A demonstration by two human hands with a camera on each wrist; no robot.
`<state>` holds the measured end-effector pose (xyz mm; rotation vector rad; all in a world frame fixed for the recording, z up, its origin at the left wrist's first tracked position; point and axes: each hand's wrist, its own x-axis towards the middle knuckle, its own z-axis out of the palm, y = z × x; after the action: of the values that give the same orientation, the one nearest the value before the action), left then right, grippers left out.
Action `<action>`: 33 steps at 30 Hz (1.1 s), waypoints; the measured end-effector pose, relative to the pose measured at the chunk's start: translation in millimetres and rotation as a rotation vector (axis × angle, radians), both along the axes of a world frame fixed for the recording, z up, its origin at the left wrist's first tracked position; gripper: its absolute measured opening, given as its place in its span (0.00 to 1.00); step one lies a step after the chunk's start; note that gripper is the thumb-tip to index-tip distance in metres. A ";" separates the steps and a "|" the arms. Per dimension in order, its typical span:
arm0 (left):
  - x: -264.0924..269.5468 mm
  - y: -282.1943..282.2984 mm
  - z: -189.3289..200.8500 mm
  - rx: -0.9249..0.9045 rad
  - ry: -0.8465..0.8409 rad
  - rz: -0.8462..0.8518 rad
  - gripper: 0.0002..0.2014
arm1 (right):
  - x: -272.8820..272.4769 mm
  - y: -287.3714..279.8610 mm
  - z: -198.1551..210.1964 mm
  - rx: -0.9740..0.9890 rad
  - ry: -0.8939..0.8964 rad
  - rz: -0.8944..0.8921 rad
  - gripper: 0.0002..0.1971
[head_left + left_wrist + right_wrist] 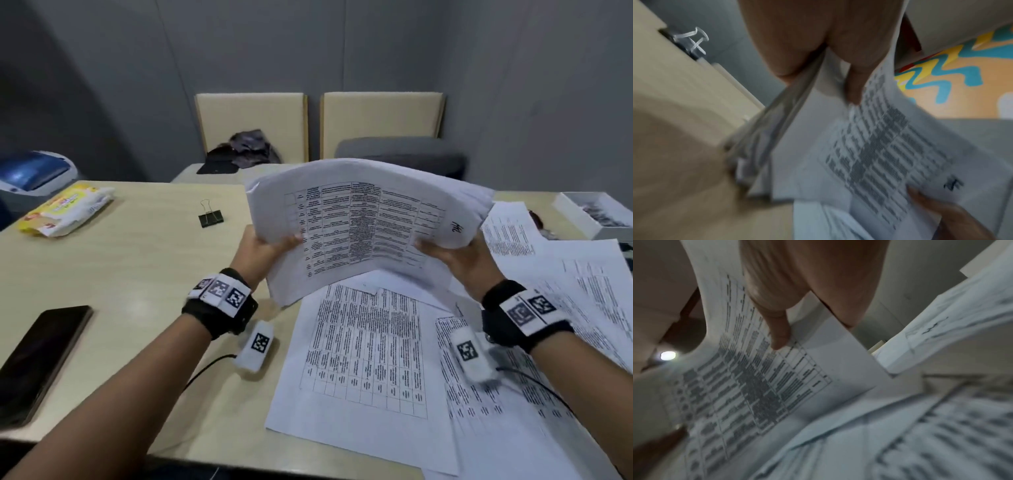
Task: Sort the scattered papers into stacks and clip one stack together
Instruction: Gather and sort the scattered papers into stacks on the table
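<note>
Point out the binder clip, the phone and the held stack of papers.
binder clip (211, 218): head view, black body.
phone (41, 359): head view, dark screen.
held stack of papers (356, 226): head view, printed table on the top sheet.

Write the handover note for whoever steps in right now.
Left hand grips the left edge of the lifted paper stack; right hand grips its right edge. The stack is off the table, bowed upward.
Black binder clip lies unused on the table, left of the stack.
Loose sheets are spread under and right of the hands.
Done: one stack gathered.
Left: sort the loose sheets into stacks, clip one.
</note>
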<state>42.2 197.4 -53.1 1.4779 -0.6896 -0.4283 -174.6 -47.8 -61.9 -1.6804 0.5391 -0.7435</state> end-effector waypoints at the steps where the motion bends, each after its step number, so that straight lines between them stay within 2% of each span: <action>1: -0.7 0.5 -1.0 0.050 -0.024 -0.005 0.17 | 1.6 0.8 0.1 0.006 0.003 -0.028 0.26; 4: 2.9 8.5 22.5 0.100 -0.079 -0.072 0.23 | 2.0 -1.3 14.3 -0.052 -0.015 -0.108 0.25; 6: 5.0 15.9 57.1 0.015 -0.115 -0.102 0.24 | -2.0 -4.9 35.3 -0.180 0.010 -0.094 0.18; 9: 11.4 26.6 114.0 -0.027 -0.146 -0.207 0.24 | -4.9 -11.0 74.0 -0.364 0.045 -0.015 0.20; 11: 12.9 27.3 138.6 0.154 -0.222 -0.348 0.30 | -1.7 -8.9 96.4 -0.452 0.092 0.015 0.24; 13: 6.2 17.8 141.9 0.423 -0.436 -0.418 0.28 | 5.9 -2.8 113.9 -0.512 0.110 0.063 0.24; 15: -3.1 9.6 131.2 0.565 -0.623 -0.377 0.22 | 17.1 2.1 128.3 -0.588 0.189 0.090 0.20; 17: -5.6 11.1 119.5 0.554 -0.659 -0.284 0.20 | 29.5 3.6 135.6 -0.588 0.270 0.129 0.16; 18: -2.6 15.8 115.2 0.545 -0.652 -0.243 0.19 | 35.1 2.4 134.2 -0.545 0.297 0.136 0.14; 22: 30.0 50.6 93.4 0.549 -0.488 -0.082 0.06 | 46.1 -7.4 98.6 -0.431 0.355 0.080 0.28; 25: 61.3 84.1 62.8 0.601 -0.310 0.117 0.08 | 42.8 -18.9 58.1 -0.284 0.432 0.036 0.28; 27: 77.7 106.2 40.4 0.637 -0.191 0.204 0.08 | 41.3 -20.4 39.8 -0.252 0.489 0.028 0.25; 31: 100.0 138.7 3.1 0.761 -0.014 0.260 0.10 | 51.1 -4.3 25.9 -0.254 0.523 0.064 0.20; 33: 103.8 143.3 -5.9 0.846 -0.001 0.252 0.09 | 63.7 7.6 22.4 -0.272 0.532 0.088 0.20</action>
<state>146.0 340.8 -59.0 2.3281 -0.3074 -0.5556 -110.9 -40.2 -39.5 -2.1565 0.7493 -0.3052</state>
